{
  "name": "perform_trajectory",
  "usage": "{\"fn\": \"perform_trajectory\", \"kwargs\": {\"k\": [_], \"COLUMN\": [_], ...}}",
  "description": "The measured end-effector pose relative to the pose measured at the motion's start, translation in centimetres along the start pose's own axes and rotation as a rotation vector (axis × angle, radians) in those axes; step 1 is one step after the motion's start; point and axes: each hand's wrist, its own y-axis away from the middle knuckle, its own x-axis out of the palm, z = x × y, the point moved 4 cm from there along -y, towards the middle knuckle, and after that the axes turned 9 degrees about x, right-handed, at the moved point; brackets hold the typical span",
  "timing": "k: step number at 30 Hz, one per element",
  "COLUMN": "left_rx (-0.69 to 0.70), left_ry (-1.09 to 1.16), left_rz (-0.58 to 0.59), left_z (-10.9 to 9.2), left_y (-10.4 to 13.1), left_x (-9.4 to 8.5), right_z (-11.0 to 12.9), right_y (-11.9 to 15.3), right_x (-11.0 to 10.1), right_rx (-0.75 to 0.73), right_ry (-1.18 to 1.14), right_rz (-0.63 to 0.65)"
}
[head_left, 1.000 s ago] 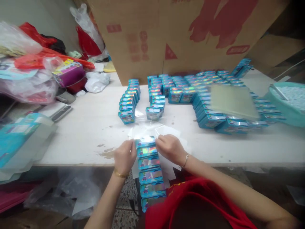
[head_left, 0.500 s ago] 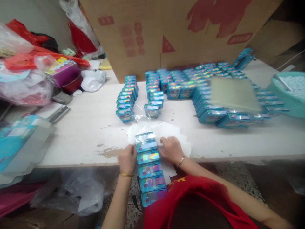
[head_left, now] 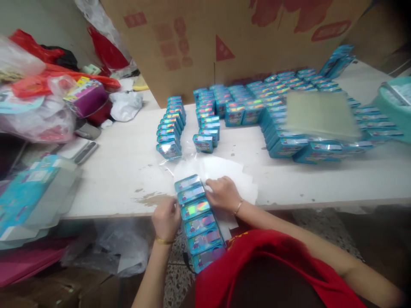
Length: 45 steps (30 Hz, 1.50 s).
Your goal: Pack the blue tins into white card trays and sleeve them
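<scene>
A row of several small blue boxes (head_left: 199,224) with shiny labels runs from the table edge back toward my body. Thin clear plastic (head_left: 189,160) lies around the row and spreads past its far end. My left hand (head_left: 166,217) is closed at the left side of the row, fingers curled into a pinch on the plastic. On the opposite side, my right hand (head_left: 224,194) pinches the plastic near the far boxes. Fingertips of both hands are partly hidden. White sheets (head_left: 221,169) lie under and beside the right hand.
Standing blue boxes (head_left: 170,128) form a line behind the row, with a larger group (head_left: 285,147) to the right under a pale yellowish pad (head_left: 323,115). A big carton (head_left: 192,47) backs the table. Bags (head_left: 35,111) crowd the left; a green basin (head_left: 393,100) stands far right.
The row of boxes has tilted, its far end shifting left. My left hand has moved slightly left and toward me; my right hand has moved slightly left and away. The view has shifted a little.
</scene>
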Motion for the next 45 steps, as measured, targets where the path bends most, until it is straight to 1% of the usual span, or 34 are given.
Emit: {"fn": "perform_trajectory", "kwargs": {"k": [3, 5, 7, 8, 10, 12, 13, 15, 17, 19, 21, 23, 26, 29, 31, 33, 35, 36, 38, 40, 42, 44, 45], "left_rx": [0.069, 0.12, 0.147, 0.141, 0.094, 0.043, 0.029, 0.038, 0.081, 0.139, 0.19, 0.222, 0.233, 0.25, 0.292, 0.324, 0.341, 0.338, 0.287, 0.17, 0.066, 0.059, 0.087], "left_ry": [-0.016, 0.005, 0.035, 0.035, -0.003, -0.048, -0.057, -0.041, -0.004, 0.035, 0.065, 0.082, 0.135, 0.248, 0.324, 0.371, 0.38, 0.363, 0.297, 0.215, 0.172, 0.204, 0.253], "left_rz": [-0.016, -0.03, -0.045, -0.047, -0.022, 0.038, 0.069, 0.1, 0.102, 0.123, 0.176, 0.225, 0.247, 0.225, 0.179, 0.13, 0.103, 0.104, 0.143, 0.184, 0.201, 0.226, 0.241], "left_z": [-0.2, -0.5, -0.5, -0.4, 0.0, 0.5, 0.6, 0.7, 0.3, -0.5, -1.5, -2.6, -4.6, -7.0, -8.5, -9.6, -10.2, -10.4, -10.7, -11.0, -11.8, -13.3, -14.1], "left_y": [0.5, 1.5, 2.6, 3.0, 3.4, 3.3, 3.2, 3.1, 3.4, 4.2, 5.3, 6.5, 8.6, 11.0, 12.5, 13.3, 12.8, 11.9, 9.2, 5.6, 2.1, -0.3, -1.0], "left_x": [-0.1, -0.2, -0.1, 0.0, 0.6, 1.5, 2.0, 2.5, 2.4, 1.8, 0.9, 0.0, -1.1, -1.7, -2.1, -2.5, -2.8, -2.8, -2.2, -0.7, 1.2, 2.9, 3.4], "right_z": [0.4, 0.4, 0.3, 0.1, -0.4, -0.7, -0.8, -0.6, -0.5, -0.4, -0.5, -0.7, -0.8, -0.9, -0.9, -0.8, -0.8, -0.9, -1.3, -2.3, -3.8, -5.9, -7.0], "right_y": [0.6, 1.8, 2.8, 3.1, 3.1, 2.7, 2.6, 2.7, 3.3, 4.3, 5.6, 6.8, 8.4, 10.0, 11.0, 11.6, 11.0, 10.1, 7.1, 3.3, -0.3, -2.4, -2.8], "right_x": [0.0, 0.0, 0.1, 0.2, 0.7, 1.3, 1.7, 2.1, 2.0, 1.5, 0.8, 0.2, -0.4, -0.8, -1.1, -1.6, -2.0, -2.2, -2.4, -2.4, -2.2, -2.0, -2.0], "right_rx": [-0.102, -0.191, -0.242, -0.237, -0.174, -0.113, -0.106, -0.146, -0.216, -0.286, -0.339, -0.388, -0.465, -0.559, -0.624, -0.654, -0.624, -0.58, -0.438, -0.266, -0.126, 0.043, 0.137], "right_ry": [-0.033, -0.059, -0.075, -0.073, -0.055, -0.033, -0.026, -0.022, -0.028, -0.046, -0.072, -0.101, -0.14, -0.192, -0.225, -0.25, -0.252, -0.236, -0.181, -0.119, -0.09, -0.153, -0.24], "right_rz": [-0.054, -0.102, -0.119, -0.113, -0.081, -0.043, -0.028, -0.013, -0.013, -0.005, 0.026, 0.078, 0.178, 0.328, 0.436, 0.51, 0.523, 0.502, 0.423, 0.335, 0.283, 0.246, 0.232]}}
